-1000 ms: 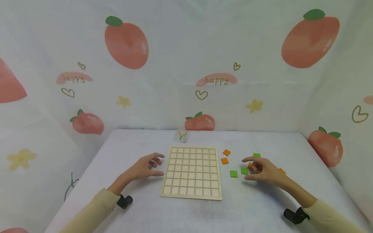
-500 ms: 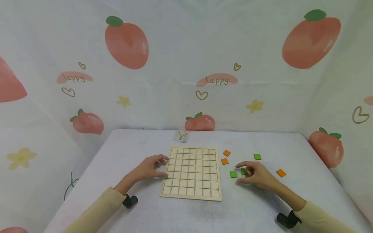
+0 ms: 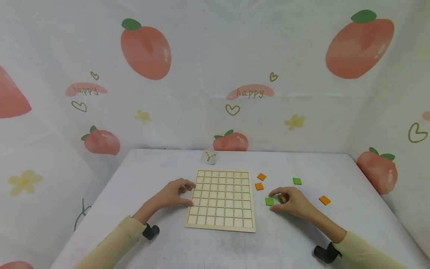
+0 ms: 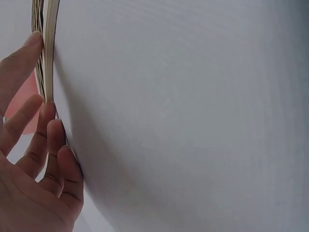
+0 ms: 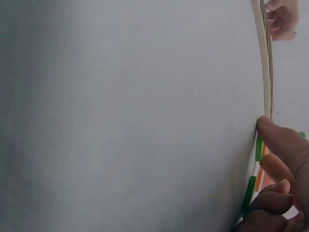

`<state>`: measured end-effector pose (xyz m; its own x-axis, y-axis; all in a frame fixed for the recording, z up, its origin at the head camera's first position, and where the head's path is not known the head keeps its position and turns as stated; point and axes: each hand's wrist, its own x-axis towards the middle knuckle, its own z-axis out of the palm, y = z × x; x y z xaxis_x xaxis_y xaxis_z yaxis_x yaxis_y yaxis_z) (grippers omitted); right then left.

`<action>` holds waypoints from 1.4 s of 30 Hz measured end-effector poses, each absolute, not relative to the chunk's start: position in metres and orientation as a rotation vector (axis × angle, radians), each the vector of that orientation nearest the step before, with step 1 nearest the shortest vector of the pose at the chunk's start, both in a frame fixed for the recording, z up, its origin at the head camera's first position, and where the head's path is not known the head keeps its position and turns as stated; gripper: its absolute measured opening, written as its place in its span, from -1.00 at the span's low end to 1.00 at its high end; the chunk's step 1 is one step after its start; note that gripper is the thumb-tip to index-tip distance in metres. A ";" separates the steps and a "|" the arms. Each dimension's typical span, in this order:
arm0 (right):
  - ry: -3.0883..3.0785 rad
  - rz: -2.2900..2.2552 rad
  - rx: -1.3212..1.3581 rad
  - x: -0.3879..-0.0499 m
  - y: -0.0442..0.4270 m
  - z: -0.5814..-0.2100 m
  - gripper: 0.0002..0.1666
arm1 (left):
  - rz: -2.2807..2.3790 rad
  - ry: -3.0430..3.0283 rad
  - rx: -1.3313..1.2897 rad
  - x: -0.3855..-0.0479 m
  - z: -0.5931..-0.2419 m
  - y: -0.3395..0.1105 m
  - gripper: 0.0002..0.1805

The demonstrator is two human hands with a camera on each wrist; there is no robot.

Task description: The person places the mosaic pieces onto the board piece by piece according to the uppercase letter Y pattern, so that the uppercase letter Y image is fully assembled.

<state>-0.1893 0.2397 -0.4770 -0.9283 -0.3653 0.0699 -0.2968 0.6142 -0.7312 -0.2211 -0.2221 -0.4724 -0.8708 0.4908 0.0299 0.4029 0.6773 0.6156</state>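
Observation:
A pale wooden grid board [image 3: 222, 200] lies flat in the middle of the table. Along its left edge my left hand [image 3: 173, 192] touches the frame with thumb and fingertips, fingers loosely bent; the left wrist view shows them at the board's side [image 4: 49, 58]. My right hand [image 3: 295, 201] is low over the table right of the board. Its thumb and index finger are spread on either side of a green square tile [image 3: 269, 201], not pinching it. A second green tile [image 3: 280, 198] is partly hidden behind the index finger.
Two orange tiles [image 3: 259, 186] lie by the board's upper right. Another green tile [image 3: 297, 181] and an orange tile [image 3: 324, 200] lie farther right. Behind the board is a small pattern card [image 3: 209, 157]. A fruit-printed curtain [image 3: 215, 74] hangs behind the table.
My left hand has moved right to meet the board's edge. The right hand has slid left to the nearest green tile, uncovering the orange tile at the far right.

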 end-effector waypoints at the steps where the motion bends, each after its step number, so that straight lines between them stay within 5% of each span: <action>1: 2.741 -1.223 -0.567 -0.189 0.239 -0.477 -0.57 | 0.962 2.746 0.740 -0.221 -0.473 -0.223 -0.34; 13: 2.689 -1.258 -0.564 -0.189 0.235 -0.472 -0.71 | 0.967 2.736 0.768 -0.221 -0.469 -0.226 -0.37; 42: 2.517 -1.461 -0.663 -0.201 0.250 -0.460 -0.68 | 0.983 2.720 0.717 -0.219 -0.471 -0.222 -0.39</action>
<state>-0.2006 0.2505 -0.4602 -0.8896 -0.4489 0.0843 -0.2959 0.4258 -0.8550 -0.2194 -0.2224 -0.4708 -0.8719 0.4896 0.0109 0.3835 0.6687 0.6370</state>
